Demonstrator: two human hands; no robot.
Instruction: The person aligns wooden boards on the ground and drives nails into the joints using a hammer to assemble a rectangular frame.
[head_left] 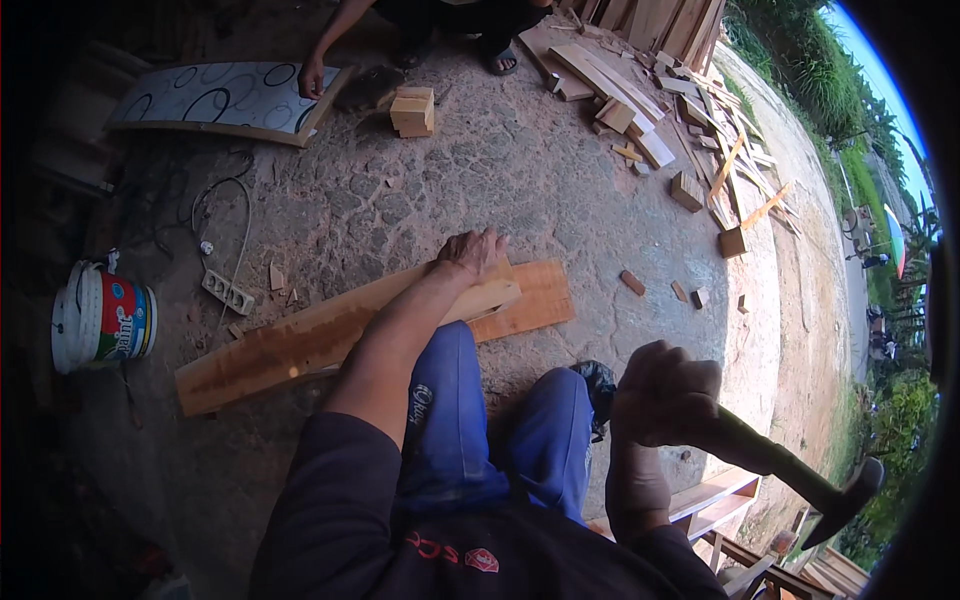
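Observation:
My right hand (665, 395), raised at the right, is wrapped round the handle of a hammer (765, 450). The hammer's head points away to the lower right. Over the far end of a long wooden board (320, 325), my left hand (472, 258) has its fingers closed on the wood. That board slants across the ground in front of my knees. A second, reddish-brown plank (540, 298) lies partly under and beside it, sticking out to the right. Whether my left fingers also pinch something small cannot be seen.
A person's hand (312, 78) touches a circle-patterned panel (215, 95) at the far left. Wooden blocks (413, 112) stand close by. At the left are a power strip (228, 293) and a paint bucket (105, 315). Scrap planks (610, 85) and offcuts lie at the far right.

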